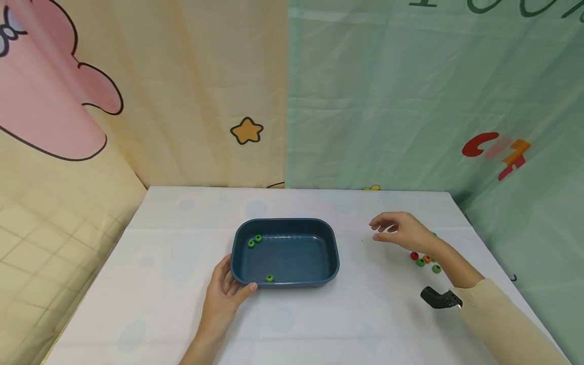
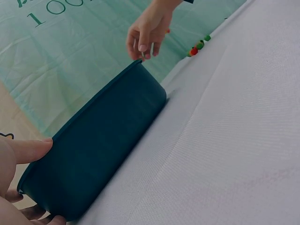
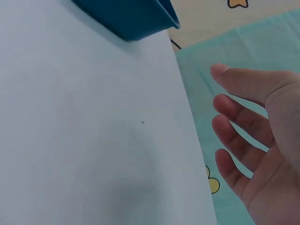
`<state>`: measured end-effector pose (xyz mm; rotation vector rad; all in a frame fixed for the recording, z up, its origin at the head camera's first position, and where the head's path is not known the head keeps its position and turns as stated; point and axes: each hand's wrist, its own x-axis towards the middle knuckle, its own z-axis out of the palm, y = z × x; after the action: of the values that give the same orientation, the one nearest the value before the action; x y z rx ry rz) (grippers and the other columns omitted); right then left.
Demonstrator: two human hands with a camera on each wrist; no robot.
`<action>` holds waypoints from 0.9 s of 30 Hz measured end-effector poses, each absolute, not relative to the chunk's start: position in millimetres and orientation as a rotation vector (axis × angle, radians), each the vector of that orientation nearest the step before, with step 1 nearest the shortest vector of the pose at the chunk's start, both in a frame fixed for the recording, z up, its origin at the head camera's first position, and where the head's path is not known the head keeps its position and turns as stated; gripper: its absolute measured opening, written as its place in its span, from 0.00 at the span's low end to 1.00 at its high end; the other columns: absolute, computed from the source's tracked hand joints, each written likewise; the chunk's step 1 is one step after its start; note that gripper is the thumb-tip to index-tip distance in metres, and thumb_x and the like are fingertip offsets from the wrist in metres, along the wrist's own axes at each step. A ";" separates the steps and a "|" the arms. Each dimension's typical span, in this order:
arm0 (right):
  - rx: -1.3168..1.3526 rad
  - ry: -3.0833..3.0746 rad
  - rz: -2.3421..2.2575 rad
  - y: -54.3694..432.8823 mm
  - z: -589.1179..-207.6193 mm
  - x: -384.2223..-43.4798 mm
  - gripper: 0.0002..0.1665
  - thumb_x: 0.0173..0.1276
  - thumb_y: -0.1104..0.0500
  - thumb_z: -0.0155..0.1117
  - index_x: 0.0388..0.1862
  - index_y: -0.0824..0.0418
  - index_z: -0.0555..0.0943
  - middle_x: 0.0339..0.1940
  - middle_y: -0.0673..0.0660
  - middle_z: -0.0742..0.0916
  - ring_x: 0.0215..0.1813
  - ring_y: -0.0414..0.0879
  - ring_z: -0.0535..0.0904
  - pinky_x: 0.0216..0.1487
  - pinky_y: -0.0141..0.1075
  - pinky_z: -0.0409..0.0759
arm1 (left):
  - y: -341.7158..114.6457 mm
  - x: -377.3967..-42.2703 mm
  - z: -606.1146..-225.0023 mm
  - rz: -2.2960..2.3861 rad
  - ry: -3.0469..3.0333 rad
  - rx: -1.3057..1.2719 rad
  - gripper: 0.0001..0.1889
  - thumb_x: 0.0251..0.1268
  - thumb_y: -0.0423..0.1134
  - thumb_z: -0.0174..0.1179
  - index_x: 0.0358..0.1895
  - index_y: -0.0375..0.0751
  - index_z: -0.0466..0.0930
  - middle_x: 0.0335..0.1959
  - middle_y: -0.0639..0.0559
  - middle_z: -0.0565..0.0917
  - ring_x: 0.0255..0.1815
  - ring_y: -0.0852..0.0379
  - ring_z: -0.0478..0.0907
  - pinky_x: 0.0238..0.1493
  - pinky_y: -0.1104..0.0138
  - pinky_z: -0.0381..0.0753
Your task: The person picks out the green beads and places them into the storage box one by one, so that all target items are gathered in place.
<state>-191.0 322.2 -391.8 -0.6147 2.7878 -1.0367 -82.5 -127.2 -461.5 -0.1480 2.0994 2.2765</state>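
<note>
A dark blue rectangular tray (image 1: pixel 285 281) stands on the table in the middle of the head view. Three small green beads (image 1: pixel 269 278) lie inside it, two at the back left and one near the front edge. My left hand (image 1: pixel 221 299) grips the tray's front left corner, thumb at the rim and fingers against the outer wall. To the tray's right, my right hand (image 1: pixel 401 230) hovers above the table. Its fingers (image 3: pixel 234 136) are loosely bent, and nothing shows between them and the thumb. Red, orange and green beads (image 1: pixel 421 262) lie beneath the right forearm.
A white cloth covers the table (image 1: pixel 292 324). Behind it hangs a printed curtain (image 1: pixel 410 101), and more fabric closes off both sides. A black strap-like piece (image 1: pixel 440 298) sticks out at the right sleeve.
</note>
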 end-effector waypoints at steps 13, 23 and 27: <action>-0.464 2.864 -1.018 368.4 -407.8 -163.5 0.19 0.68 0.57 0.76 0.53 0.64 0.86 0.48 0.57 0.88 0.46 0.42 0.82 0.49 0.33 0.86 | -127.0 -82.0 -460.0 2.294 2.096 -0.129 0.50 0.60 0.25 0.74 0.81 0.40 0.52 0.81 0.41 0.57 0.79 0.43 0.59 0.65 0.74 0.73; -0.337 2.866 -1.084 401.4 -412.7 -137.5 0.19 0.71 0.57 0.73 0.56 0.66 0.84 0.47 0.57 0.88 0.44 0.40 0.82 0.42 0.30 0.85 | -128.0 -81.5 -460.6 2.280 2.093 -0.142 0.51 0.60 0.25 0.74 0.82 0.42 0.51 0.81 0.42 0.57 0.78 0.44 0.60 0.65 0.72 0.74; -0.315 2.888 -1.093 413.4 -416.7 -128.5 0.18 0.71 0.57 0.74 0.54 0.65 0.85 0.44 0.53 0.88 0.43 0.39 0.82 0.41 0.29 0.84 | -126.6 -81.6 -460.3 2.290 2.088 -0.128 0.50 0.60 0.25 0.74 0.82 0.42 0.51 0.81 0.42 0.57 0.79 0.44 0.60 0.66 0.72 0.74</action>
<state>-128.5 413.4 -416.7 -0.3147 2.8879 -1.0928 -81.6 -126.6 -460.3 -0.1282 2.0883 2.2896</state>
